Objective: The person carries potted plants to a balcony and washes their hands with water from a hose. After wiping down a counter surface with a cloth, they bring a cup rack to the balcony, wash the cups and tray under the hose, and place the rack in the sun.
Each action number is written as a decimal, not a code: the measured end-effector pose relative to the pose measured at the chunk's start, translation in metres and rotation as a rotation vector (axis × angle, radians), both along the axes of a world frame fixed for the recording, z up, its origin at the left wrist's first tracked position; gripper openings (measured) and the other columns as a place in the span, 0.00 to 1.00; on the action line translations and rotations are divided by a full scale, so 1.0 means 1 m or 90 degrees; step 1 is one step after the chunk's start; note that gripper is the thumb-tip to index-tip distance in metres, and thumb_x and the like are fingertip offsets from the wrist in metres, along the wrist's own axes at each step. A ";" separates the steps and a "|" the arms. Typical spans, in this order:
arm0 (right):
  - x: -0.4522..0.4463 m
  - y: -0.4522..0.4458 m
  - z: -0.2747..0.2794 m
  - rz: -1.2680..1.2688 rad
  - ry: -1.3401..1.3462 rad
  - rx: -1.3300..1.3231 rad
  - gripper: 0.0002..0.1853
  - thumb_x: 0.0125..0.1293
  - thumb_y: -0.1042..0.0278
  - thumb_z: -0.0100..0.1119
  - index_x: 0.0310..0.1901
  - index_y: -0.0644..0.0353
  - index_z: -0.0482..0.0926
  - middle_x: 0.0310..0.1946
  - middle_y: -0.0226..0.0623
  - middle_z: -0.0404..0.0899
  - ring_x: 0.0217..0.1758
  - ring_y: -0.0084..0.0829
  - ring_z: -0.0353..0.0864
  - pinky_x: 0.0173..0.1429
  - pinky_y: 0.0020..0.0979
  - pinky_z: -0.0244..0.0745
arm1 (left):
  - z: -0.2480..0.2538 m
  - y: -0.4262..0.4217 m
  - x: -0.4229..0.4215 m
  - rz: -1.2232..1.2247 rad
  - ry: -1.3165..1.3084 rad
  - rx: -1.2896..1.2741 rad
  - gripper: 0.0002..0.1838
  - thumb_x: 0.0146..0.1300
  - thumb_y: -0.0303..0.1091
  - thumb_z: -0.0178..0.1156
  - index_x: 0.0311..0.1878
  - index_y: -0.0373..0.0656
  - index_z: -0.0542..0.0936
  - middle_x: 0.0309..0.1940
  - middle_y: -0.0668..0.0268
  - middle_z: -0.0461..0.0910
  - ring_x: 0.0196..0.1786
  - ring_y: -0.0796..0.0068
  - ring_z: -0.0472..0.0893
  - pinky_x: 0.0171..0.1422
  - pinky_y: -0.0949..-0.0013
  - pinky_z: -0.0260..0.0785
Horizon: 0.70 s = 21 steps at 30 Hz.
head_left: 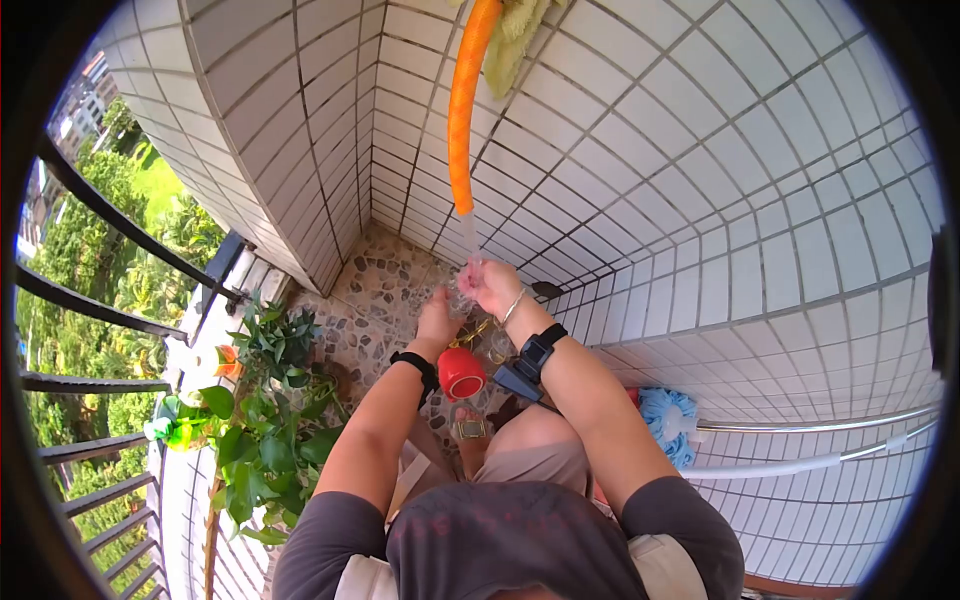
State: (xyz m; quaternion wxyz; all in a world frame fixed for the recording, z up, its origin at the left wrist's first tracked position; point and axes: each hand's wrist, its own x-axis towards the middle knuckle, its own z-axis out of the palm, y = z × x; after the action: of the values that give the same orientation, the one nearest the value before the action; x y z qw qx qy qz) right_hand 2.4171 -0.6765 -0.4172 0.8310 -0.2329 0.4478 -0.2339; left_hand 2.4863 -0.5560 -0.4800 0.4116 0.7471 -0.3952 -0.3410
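An orange hose (461, 140) hangs down against the tiled wall, and a clear stream of water (472, 238) runs from its end. My right hand (490, 287) is under that stream, fingers loosely bent and wet, holding no object that I can see. Just below and to the left, my left hand (438, 318) has its fingers apart in the splashing water; some fingertips are blurred by it. A red pot-shaped container (462, 373) lies below my hands, between my forearms, its base towards me. Both wrists wear black bands.
Leafy green plants (270, 455) stand on the left beside a black railing (110, 383). A blue mop head (667, 425) with a long metal handle is on the right. A green cloth (513, 50) hangs behind the hose. The pebble-patterned floor (375, 275) is wet.
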 end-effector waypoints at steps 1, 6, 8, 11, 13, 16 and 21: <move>0.001 0.005 0.014 0.032 0.038 -0.010 0.05 0.64 0.77 0.42 0.38 0.65 0.69 0.30 0.39 0.72 0.33 0.37 0.76 0.40 0.37 0.77 | 0.001 0.000 -0.003 0.016 -0.066 -0.016 0.29 0.41 0.31 0.70 0.47 0.41 0.68 0.42 0.49 0.77 0.47 0.48 0.76 0.50 0.56 0.70; 0.011 0.022 0.045 0.074 0.079 -0.042 0.07 0.63 0.79 0.44 0.41 0.66 0.70 0.30 0.39 0.73 0.33 0.37 0.76 0.37 0.36 0.77 | 0.022 0.001 0.010 0.051 0.027 -0.093 0.26 0.44 0.30 0.68 0.46 0.40 0.68 0.39 0.49 0.78 0.46 0.48 0.77 0.47 0.56 0.70; 0.014 0.024 0.051 0.093 0.121 -0.111 0.08 0.62 0.80 0.45 0.42 0.67 0.71 0.33 0.41 0.74 0.33 0.37 0.77 0.37 0.35 0.77 | 0.030 -0.003 0.018 0.036 0.027 -0.138 0.25 0.45 0.31 0.67 0.46 0.39 0.68 0.38 0.49 0.78 0.45 0.49 0.78 0.46 0.57 0.71; 0.021 0.037 0.065 0.200 0.223 -0.361 0.08 0.61 0.74 0.48 0.41 0.66 0.73 0.33 0.42 0.75 0.38 0.41 0.76 0.42 0.41 0.75 | 0.045 -0.017 0.024 0.080 0.070 -0.354 0.23 0.47 0.33 0.66 0.45 0.38 0.69 0.39 0.51 0.78 0.45 0.50 0.78 0.46 0.60 0.70; 0.025 0.059 0.102 0.245 0.513 -0.658 0.11 0.60 0.70 0.48 0.42 0.65 0.74 0.34 0.45 0.75 0.42 0.44 0.75 0.44 0.44 0.73 | 0.058 -0.030 0.024 0.062 -0.011 -0.355 0.20 0.48 0.34 0.65 0.42 0.39 0.71 0.39 0.52 0.77 0.45 0.51 0.77 0.45 0.60 0.69; 0.024 0.065 0.121 0.237 0.828 -0.929 0.15 0.60 0.63 0.48 0.43 0.63 0.75 0.36 0.48 0.76 0.49 0.49 0.70 0.48 0.49 0.68 | 0.089 -0.042 0.011 0.010 0.249 -0.322 0.18 0.49 0.34 0.64 0.42 0.39 0.72 0.39 0.52 0.76 0.45 0.50 0.76 0.46 0.59 0.68; 0.011 0.039 0.110 0.323 0.760 -0.919 0.17 0.60 0.59 0.45 0.44 0.62 0.75 0.42 0.53 0.75 0.50 0.52 0.67 0.52 0.49 0.63 | 0.076 -0.061 0.001 -0.025 -0.011 -0.314 0.14 0.52 0.33 0.61 0.42 0.41 0.73 0.37 0.54 0.75 0.42 0.50 0.75 0.47 0.59 0.68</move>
State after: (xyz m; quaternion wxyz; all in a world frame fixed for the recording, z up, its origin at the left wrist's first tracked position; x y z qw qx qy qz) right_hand 2.4277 -0.6377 -0.3071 0.1496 -0.8570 0.4809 -0.1095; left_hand 2.4871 -0.6172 -0.4041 0.5712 0.6194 -0.4843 -0.2355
